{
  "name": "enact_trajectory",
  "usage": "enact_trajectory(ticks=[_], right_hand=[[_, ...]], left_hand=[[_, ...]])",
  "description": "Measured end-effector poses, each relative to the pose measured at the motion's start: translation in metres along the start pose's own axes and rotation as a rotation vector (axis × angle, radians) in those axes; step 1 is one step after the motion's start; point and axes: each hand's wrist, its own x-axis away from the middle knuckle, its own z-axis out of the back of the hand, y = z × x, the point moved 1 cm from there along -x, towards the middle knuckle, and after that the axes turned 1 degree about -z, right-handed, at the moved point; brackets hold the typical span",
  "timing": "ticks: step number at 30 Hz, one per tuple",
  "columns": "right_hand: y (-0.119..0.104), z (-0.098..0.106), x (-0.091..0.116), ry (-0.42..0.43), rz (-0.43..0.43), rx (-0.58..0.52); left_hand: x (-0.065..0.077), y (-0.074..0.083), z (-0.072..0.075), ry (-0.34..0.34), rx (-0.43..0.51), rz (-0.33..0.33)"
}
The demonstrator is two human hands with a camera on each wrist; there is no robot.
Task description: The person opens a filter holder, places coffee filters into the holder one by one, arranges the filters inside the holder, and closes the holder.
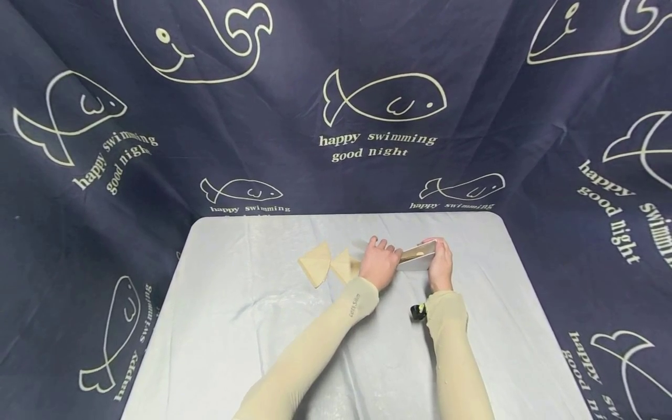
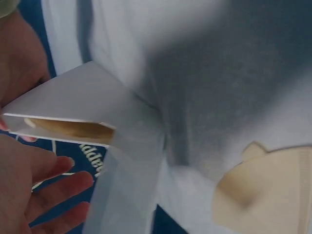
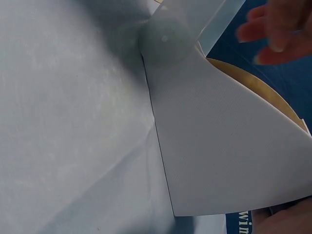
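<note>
Sleeved forearms are filling the bottom of the head view, running up to two hands meeting over a pale table (image 1: 236, 350). Fingers of the left hand (image 1: 379, 263) are curling round the near-left end of a wedge-shaped paper sleeve (image 1: 417, 256), while the right hand (image 1: 440, 265) is pinching its wide, open end; both are holding it just above the cloth, near the table's middle. In the left wrist view the sleeve (image 2: 73, 114) is showing a smooth white outside and a brown inner lining at its slit mouth, with loosely spread fingers (image 2: 58, 187) below it. The right wrist view is showing the same fan-shaped white face (image 3: 224, 141) with a curved brown edge peeking behind.

Judging by the grip, the sleeve is being held or spread open; any next move would be calling for a steady pinch at the mouth so the thin card is not creasing. Two tan, quarter-round paper pieces (image 1: 316, 263) are lying flat just left of the left hand, possibly filters, though the view is too soft to confirm. Wrinkled, matte cloth is covering the table.
</note>
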Motion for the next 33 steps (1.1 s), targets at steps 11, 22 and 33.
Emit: enact_trajectory(ticks=[11,22,33], right_hand=[[0.009,0.003,-0.006,-0.017,0.010,0.050],[0.027,0.003,-0.012,-0.055,-0.011,0.061],[-0.002,0.003,0.002,-0.047,0.019,0.062]], left_hand=[[0.023,-0.053,0.032,0.262,0.189,0.137],[0.096,-0.142,-0.008,0.288,0.362,0.444],[0.153,-0.180,-0.071,-0.057,0.612,0.733]])
